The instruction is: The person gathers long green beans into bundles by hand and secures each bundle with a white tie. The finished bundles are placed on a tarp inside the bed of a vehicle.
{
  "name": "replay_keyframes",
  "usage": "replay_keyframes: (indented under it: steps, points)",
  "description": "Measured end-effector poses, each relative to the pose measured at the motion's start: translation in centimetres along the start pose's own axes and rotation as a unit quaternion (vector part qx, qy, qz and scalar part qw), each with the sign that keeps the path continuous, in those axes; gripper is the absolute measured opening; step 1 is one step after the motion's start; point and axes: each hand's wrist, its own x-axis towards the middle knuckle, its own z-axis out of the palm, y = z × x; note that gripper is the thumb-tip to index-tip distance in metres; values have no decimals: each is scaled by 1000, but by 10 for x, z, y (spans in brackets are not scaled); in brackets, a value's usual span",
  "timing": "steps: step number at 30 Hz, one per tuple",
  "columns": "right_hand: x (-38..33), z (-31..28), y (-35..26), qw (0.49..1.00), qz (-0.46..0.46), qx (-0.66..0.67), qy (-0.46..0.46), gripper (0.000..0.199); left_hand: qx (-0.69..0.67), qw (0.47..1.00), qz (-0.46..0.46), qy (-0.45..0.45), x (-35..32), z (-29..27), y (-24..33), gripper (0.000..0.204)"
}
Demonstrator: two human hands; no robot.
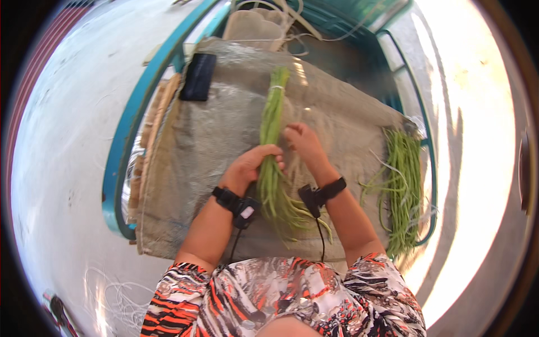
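A bundle of long green beans (273,115) lies lengthwise on the grey-brown sheet, with a pale tie (277,87) around it near its far end. My left hand (250,167) is closed around the middle of the bundle. Below that grip the loose bean ends fan out toward my body. Just right of the bundle, my right hand (303,145) is raised with its fingers curled together, apart from the beans. Whatever its fingertips hold, if anything, is too small and blurred to make out.
A pile of loose long beans (403,191) with pale strips rests at the sheet's right edge. The sheet (224,126) covers a cart bed with teal rails (128,135). A dark flat cloth-like piece (198,77) lies far left. White strings (120,295) are on the floor.
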Motion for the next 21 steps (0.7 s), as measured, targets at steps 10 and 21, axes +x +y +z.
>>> replay_keyframes:
  steps: [10, 21]
  points:
    - [-74, -184, 70, 698, -158, -614, 334, 27, 32, 997, 20, -66, 3, 1, 0, 8]
    - [-68, -279, 100, 634, 71, -727, 253, 22, 43, 997, 18, -67, -5, 2, 1, 4]
